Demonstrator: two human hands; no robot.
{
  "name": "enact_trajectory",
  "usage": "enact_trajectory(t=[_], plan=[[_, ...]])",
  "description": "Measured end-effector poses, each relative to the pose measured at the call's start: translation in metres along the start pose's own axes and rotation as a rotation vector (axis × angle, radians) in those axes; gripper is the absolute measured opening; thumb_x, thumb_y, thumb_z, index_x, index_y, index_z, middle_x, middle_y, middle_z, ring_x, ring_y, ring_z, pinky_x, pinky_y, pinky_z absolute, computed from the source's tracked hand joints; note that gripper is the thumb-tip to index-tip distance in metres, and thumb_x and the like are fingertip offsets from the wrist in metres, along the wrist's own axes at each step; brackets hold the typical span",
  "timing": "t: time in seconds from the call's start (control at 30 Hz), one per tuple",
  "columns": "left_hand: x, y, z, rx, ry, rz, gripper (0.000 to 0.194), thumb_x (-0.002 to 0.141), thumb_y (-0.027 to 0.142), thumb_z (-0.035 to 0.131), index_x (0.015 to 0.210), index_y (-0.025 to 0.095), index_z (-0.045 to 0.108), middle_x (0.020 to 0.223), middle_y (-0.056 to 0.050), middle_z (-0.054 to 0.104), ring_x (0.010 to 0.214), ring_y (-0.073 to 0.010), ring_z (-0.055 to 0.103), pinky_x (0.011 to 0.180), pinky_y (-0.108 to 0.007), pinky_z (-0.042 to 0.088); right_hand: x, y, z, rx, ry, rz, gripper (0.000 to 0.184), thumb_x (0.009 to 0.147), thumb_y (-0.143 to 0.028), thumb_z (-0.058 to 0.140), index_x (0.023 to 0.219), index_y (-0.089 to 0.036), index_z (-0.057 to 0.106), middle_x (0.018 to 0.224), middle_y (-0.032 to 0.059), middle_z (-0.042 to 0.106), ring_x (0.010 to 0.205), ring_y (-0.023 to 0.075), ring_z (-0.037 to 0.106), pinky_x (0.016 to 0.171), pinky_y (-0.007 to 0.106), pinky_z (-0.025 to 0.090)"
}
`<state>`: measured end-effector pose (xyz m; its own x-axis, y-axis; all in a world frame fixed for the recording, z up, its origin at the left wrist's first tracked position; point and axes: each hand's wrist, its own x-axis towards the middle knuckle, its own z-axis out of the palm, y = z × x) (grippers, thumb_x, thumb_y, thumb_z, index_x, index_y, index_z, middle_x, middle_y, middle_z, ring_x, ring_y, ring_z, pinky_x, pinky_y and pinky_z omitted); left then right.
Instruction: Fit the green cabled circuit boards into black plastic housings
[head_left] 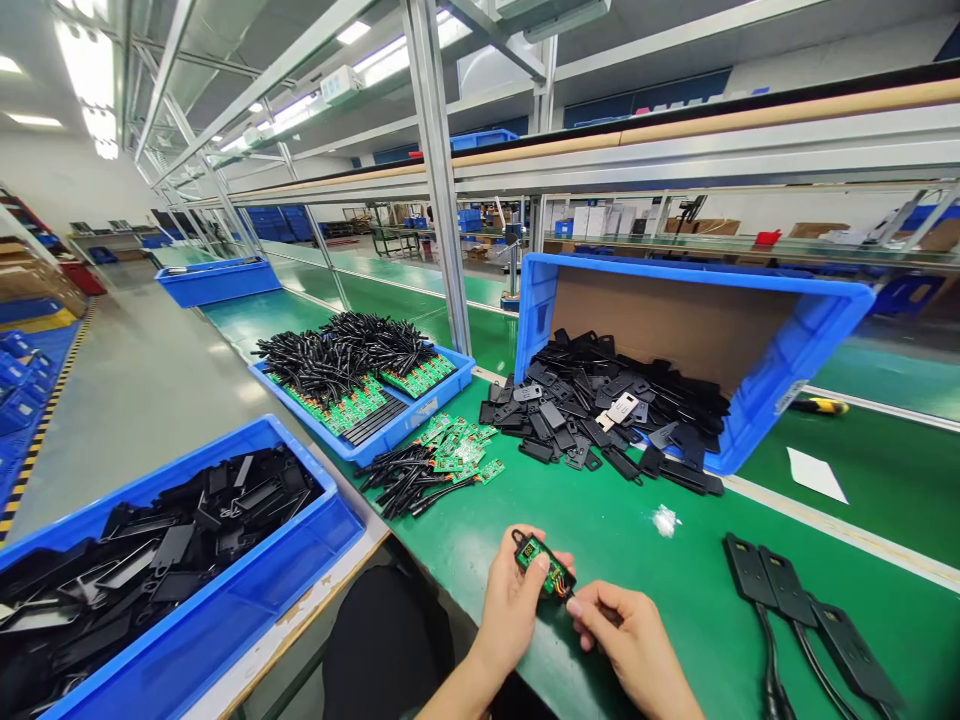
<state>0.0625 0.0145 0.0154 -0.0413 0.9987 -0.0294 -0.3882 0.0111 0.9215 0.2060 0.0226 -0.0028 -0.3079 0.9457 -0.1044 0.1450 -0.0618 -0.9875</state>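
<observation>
- Left hand point(514, 600) (one): grasps one black housing point(519, 540), thumb pressed on the one green circuit board point(551, 575) seated inside it, above the near edge of the green workbench point(585, 510).
- Right hand point(630, 640) (one): thumb and forefinger pinch the wired end of the same housing; the exact point of contact is partly hidden.
- Blue tray point(397, 440) (one): carries two bunches of cabled boards, too many to count; a loose heap of cabled boards point(457, 450) lies just beside it.
- Blue crate point(795, 370) (one): tipped on its side, uncounted black plastic parts point(555, 415) spilling from its mouth.
- Blue bin point(315, 540) (one): at left, filled with uncounted black parts.
- Cabled black modules point(784, 585): three, at right.
- White sheet point(817, 475): one, beyond the modules.
</observation>
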Motion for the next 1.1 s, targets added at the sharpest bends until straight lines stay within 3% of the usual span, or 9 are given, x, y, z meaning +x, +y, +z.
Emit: enact_trajectory(t=[0.23,0.4,0.6,0.7,0.8,0.93,1.03,1.1], plan=[[-0.003,0.007,0.003,0.013,0.006,0.000,0.030,0.087,0.040,0.054,0.102,0.019,0.040,0.094,-0.011,0.068,0.085,-0.0220,0.066,0.077,-0.034,0.051,-0.001,-0.007,0.004,0.132,-0.018,0.081,0.046,0.072,-0.060,0.064,0.061,-0.016,0.057,0.053,-0.0002,0.055,0.046,0.0128,0.050,0.046,0.022,0.032],[-0.002,0.006,0.005,0.059,0.023,0.054,0.029,0.088,0.041,0.053,0.102,0.020,0.040,0.095,-0.009,0.068,0.084,-0.0211,0.066,0.080,-0.035,0.051,-0.003,-0.010,0.005,0.003,0.104,-0.022,0.043,0.075,-0.057,0.062,0.061,-0.016,0.060,0.055,0.0000,0.056,0.050,0.0127,0.051,0.050,0.022,0.037],[-0.004,0.003,0.005,0.014,0.046,0.014,0.031,0.087,0.043,0.053,0.102,0.020,0.040,0.095,-0.009,0.068,0.086,-0.0225,0.066,0.078,-0.035,0.051,0.002,-0.005,0.004,0.081,-0.011,0.119,0.055,0.071,-0.069,0.059,0.062,-0.014,0.060,0.050,0.0022,0.056,0.041,0.0114,0.048,0.040,0.020,0.033],[-0.006,0.006,0.007,0.099,0.065,0.033,0.029,0.087,0.042,0.053,0.101,0.020,0.041,0.095,-0.009,0.068,0.086,-0.0220,0.065,0.078,-0.033,0.050,0.004,0.002,0.004,0.041,-0.004,0.109,0.055,0.071,-0.069,0.059,0.061,-0.015,0.058,0.051,0.0023,0.057,0.042,0.0118,0.049,0.041,0.020,0.034],[-0.006,0.009,0.008,0.189,0.078,0.040,0.027,0.087,0.041,0.052,0.100,0.019,0.043,0.093,-0.009,0.069,0.087,-0.0213,0.065,0.079,-0.033,0.049,0.003,0.008,0.004,-0.088,0.075,0.031,0.051,0.077,-0.065,0.055,0.060,-0.017,0.055,0.052,0.0014,0.058,0.047,0.0134,0.051,0.046,0.022,0.035],[0.002,0.012,0.005,0.137,0.044,-0.021,0.032,0.082,0.043,0.057,0.098,0.017,0.047,0.082,-0.008,0.068,0.077,-0.0208,0.065,0.073,-0.031,0.051,0.001,0.005,0.003,-0.271,0.055,-0.122,0.049,0.085,-0.058,0.049,0.057,-0.018,0.052,0.050,-0.0014,0.052,0.048,0.0131,0.048,0.047,0.023,0.034],[0.007,0.010,0.001,0.183,-0.002,-0.112,0.031,0.075,0.037,0.061,0.095,0.015,0.054,0.069,-0.003,0.064,0.063,-0.0172,0.063,0.058,-0.025,0.048,0.000,-0.006,-0.003,-0.397,0.107,-0.335,0.038,0.090,-0.045,0.050,0.062,-0.019,0.054,0.055,-0.0022,0.051,0.050,0.0126,0.048,0.048,0.022,0.037],[0.007,0.007,0.000,0.279,-0.066,-0.161,0.027,0.073,0.028,0.058,0.097,0.015,0.055,0.061,0.000,0.061,0.054,-0.0142,0.058,0.050,-0.022,0.043,0.001,-0.012,-0.008,-0.444,0.122,-0.505,0.024,0.093,-0.033,0.049,0.075,-0.020,0.060,0.068,0.0002,0.057,0.061,0.0143,0.054,0.057,0.023,0.043]])
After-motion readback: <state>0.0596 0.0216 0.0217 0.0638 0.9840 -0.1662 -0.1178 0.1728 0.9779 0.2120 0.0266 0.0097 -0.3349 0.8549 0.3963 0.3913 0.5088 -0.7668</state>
